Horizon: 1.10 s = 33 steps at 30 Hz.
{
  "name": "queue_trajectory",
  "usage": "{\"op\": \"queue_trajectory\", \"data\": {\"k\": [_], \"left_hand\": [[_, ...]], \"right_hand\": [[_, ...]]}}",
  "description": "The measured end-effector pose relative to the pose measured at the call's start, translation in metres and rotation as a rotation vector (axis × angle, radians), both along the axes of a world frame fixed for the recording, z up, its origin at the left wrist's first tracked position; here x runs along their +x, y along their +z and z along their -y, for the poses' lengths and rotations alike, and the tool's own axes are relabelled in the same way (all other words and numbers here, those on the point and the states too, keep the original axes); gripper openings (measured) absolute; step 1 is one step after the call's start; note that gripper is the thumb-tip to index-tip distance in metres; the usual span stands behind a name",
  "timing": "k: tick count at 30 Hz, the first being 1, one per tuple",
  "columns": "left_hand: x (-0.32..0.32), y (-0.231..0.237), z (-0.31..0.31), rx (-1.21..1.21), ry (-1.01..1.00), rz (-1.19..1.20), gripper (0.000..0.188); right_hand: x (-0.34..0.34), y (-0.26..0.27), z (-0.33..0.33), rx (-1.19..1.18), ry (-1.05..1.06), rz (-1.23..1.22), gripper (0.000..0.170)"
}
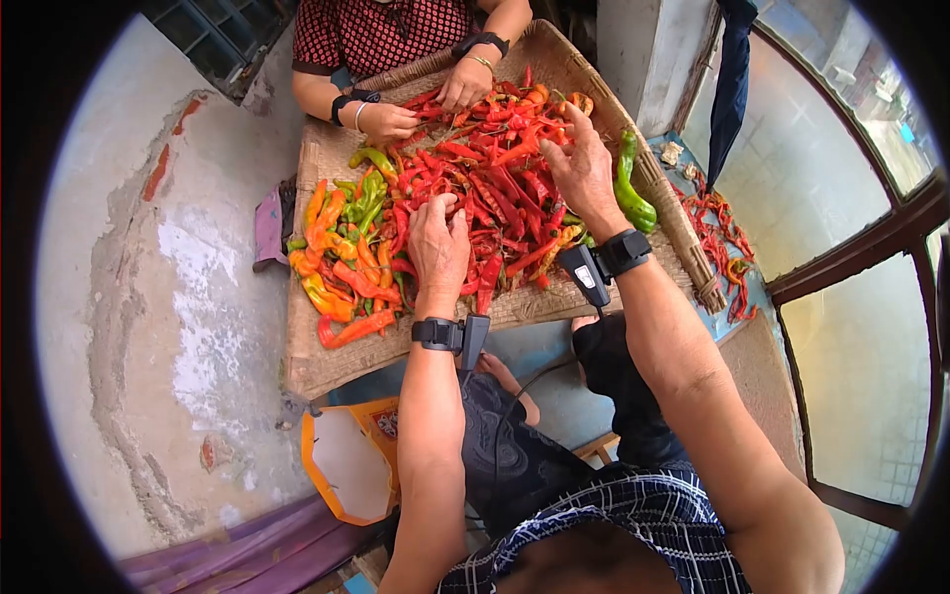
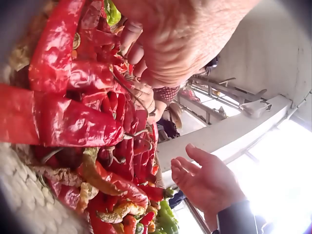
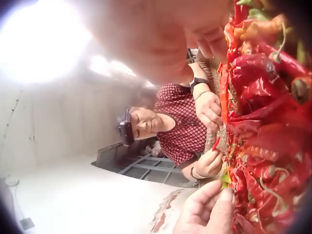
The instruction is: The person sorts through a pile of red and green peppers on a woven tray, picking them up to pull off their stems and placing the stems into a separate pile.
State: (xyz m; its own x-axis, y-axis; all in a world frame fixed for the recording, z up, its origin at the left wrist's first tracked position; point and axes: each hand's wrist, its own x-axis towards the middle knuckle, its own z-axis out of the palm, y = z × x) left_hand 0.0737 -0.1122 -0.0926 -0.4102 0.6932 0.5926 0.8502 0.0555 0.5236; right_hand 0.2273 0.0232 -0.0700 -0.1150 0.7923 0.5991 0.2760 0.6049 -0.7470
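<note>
A heap of red chili peppers (image 1: pixel 495 198) covers the middle of a woven tray (image 1: pixel 341 364). My left hand (image 1: pixel 438 252) rests over the near left part of the heap with bent fingers, thumb apart from the index finger; nothing shows between them. Some of its fingertips are hidden among the peppers in the left wrist view. My right hand (image 1: pixel 584 173) is raised over the right side of the heap, fingers spread and holding nothing. Beside it lies a long green pepper (image 1: pixel 630 188). Orange and yellow-green peppers (image 1: pixel 346 247) lie along the tray's left side.
Across the tray a person in a patterned shirt (image 1: pixel 381 40) has both hands at the heap, one pinching a small red pepper (image 3: pixel 215 144). More red peppers (image 1: pixel 722 238) lie on a ledge by the window. An orange-rimmed container (image 1: pixel 346 460) stands below the tray. Walls flank the left.
</note>
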Motion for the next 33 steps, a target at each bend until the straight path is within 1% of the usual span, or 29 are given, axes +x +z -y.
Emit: {"op": "queue_trajectory", "data": {"k": [1, 3, 4, 6, 7, 8, 9, 10, 11, 12, 13, 14, 16, 17, 18, 20, 21, 22, 24, 25, 26, 28, 29, 30, 32, 33], "left_hand": [[0.002, 0.0, -0.001, -0.025, -0.02, -0.056, 0.019], [0.011, 0.003, -0.003, -0.059, -0.048, -0.173, 0.018], [0.015, 0.001, -0.006, -0.059, -0.05, -0.171, 0.018], [0.021, -0.004, -0.014, -0.062, -0.146, -0.278, 0.015], [0.023, -0.008, -0.017, -0.147, -0.1, -0.307, 0.014], [0.024, -0.012, -0.013, -0.157, -0.098, -0.302, 0.014], [0.025, -0.013, -0.013, -0.239, -0.029, -0.33, 0.016], [0.025, -0.014, -0.013, -0.321, 0.04, -0.358, 0.018], [0.021, -0.015, -0.012, -0.344, 0.085, -0.381, 0.02], [0.018, -0.012, -0.01, -0.346, 0.085, -0.379, 0.02], [0.014, -0.01, -0.006, -0.35, 0.124, -0.367, 0.02], [0.011, -0.008, -0.001, -0.356, 0.164, -0.355, 0.02], [0.006, -0.004, 0.004, -0.389, 0.19, -0.333, 0.02], [0.003, -0.004, 0.006, -0.388, 0.204, -0.293, 0.02], [0.002, -0.003, 0.007, -0.387, 0.218, -0.253, 0.02], [-0.001, -0.003, 0.003, -0.38, 0.21, -0.267, 0.02], [0.001, -0.002, 0.003, -0.388, 0.214, -0.28, 0.02], [0.002, -0.002, 0.002, -0.396, 0.217, -0.293, 0.021], [0.004, -0.003, 0.002, -0.388, 0.199, -0.282, 0.02], [0.005, -0.003, 0.001, -0.376, 0.182, -0.274, 0.02], [0.005, -0.003, 0.0, -0.375, 0.184, -0.276, 0.02], [0.007, -0.004, -0.001, -0.413, 0.176, -0.259, 0.019], [0.007, -0.005, -0.001, -0.413, 0.163, -0.269, 0.018], [0.007, -0.005, 0.0, -0.414, 0.165, -0.265, 0.018], [0.006, -0.005, 0.001, -0.351, 0.133, -0.246, 0.016], [0.003, -0.004, 0.0, -0.35, 0.137, -0.243, 0.016]], "right_hand": [[0.001, -0.003, 0.001, 0.001, 0.0, -0.001, 0.043], [0.002, -0.004, 0.004, 0.139, 0.033, 0.146, 0.031], [0.002, -0.003, 0.007, 0.139, 0.032, 0.148, 0.031], [-0.002, 0.001, 0.016, 0.036, 0.383, 0.338, 0.022], [-0.008, -0.008, 0.021, 0.028, 0.449, 0.391, 0.015], [-0.011, -0.017, 0.029, 0.009, 0.521, 0.446, 0.011], [-0.008, -0.011, 0.03, -0.061, 0.528, 0.561, 0.017], [-0.01, -0.015, 0.03, -0.061, 0.527, 0.561, 0.017], [-0.013, -0.023, 0.031, 0.029, 0.435, 0.643, 0.022], [-0.015, -0.025, 0.033, 0.119, 0.341, 0.723, 0.027], [-0.011, -0.019, 0.029, 0.042, 0.352, 0.766, 0.036], [-0.014, -0.023, 0.023, -0.058, 0.263, 0.778, 0.036], [-0.007, -0.022, 0.017, 0.058, 0.093, 0.591, 0.038], [-0.003, -0.023, 0.017, 0.071, 0.054, 0.53, 0.036], [0.0, -0.02, 0.016, 0.07, 0.054, 0.53, 0.036], [0.001, -0.014, 0.011, 0.069, 0.136, 0.471, 0.028], [-0.001, -0.01, 0.013, 0.053, 0.217, 0.47, 0.018], [-0.007, -0.009, 0.016, 0.054, 0.217, 0.471, 0.018], [-0.021, -0.013, 0.028, -0.052, 0.287, 0.645, 0.017], [-0.026, -0.018, 0.034, 0.002, 0.276, 0.67, 0.023], [-0.031, -0.021, 0.038, 0.005, 0.277, 0.669, 0.023], [-0.04, -0.027, 0.042, 0.015, 0.186, 0.747, 0.031], [-0.043, -0.029, 0.041, 0.0, 0.198, 0.769, 0.035], [-0.045, -0.031, 0.038, 0.0, 0.202, 0.772, 0.035], [-0.051, -0.032, 0.031, -0.209, 0.265, 0.778, 0.051], [-0.048, -0.028, 0.029, -0.155, 0.369, 0.542, 0.045]]}}
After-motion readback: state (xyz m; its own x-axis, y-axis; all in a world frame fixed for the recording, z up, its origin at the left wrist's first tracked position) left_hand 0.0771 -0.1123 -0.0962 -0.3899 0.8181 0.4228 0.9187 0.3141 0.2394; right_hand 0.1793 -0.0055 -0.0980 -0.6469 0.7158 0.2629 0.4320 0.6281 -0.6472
